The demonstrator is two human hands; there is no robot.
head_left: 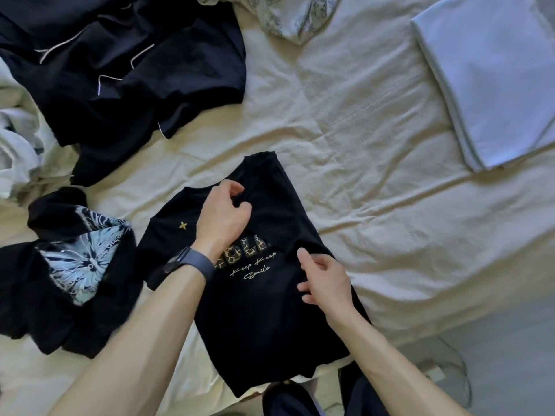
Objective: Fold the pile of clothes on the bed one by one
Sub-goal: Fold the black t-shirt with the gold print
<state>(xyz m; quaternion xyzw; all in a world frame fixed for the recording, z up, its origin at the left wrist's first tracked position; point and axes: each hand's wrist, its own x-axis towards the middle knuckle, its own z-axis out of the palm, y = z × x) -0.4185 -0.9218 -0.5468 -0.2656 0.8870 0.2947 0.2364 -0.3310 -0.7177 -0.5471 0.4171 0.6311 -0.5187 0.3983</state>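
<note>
A black T-shirt [264, 319] with gold lettering lies face up on the cream bed sheet [345, 130], its right side folded inward. My left hand [223, 214], with a dark watch on the wrist, pinches the folded fabric near the collar. My right hand [326, 279] pinches the folded edge lower down, beside the lettering. A dark garment with white piping [120, 70] lies crumpled at the upper left. A black garment with a pale blue butterfly print [78, 265] lies at the left.
A folded pale blue cloth [492, 76] lies at the upper right. A patterned white fabric [288, 16] sits at the top edge. Light crumpled clothes [15, 145] are at the far left. The floor with a cable [456, 370] shows at the lower right past the bed edge.
</note>
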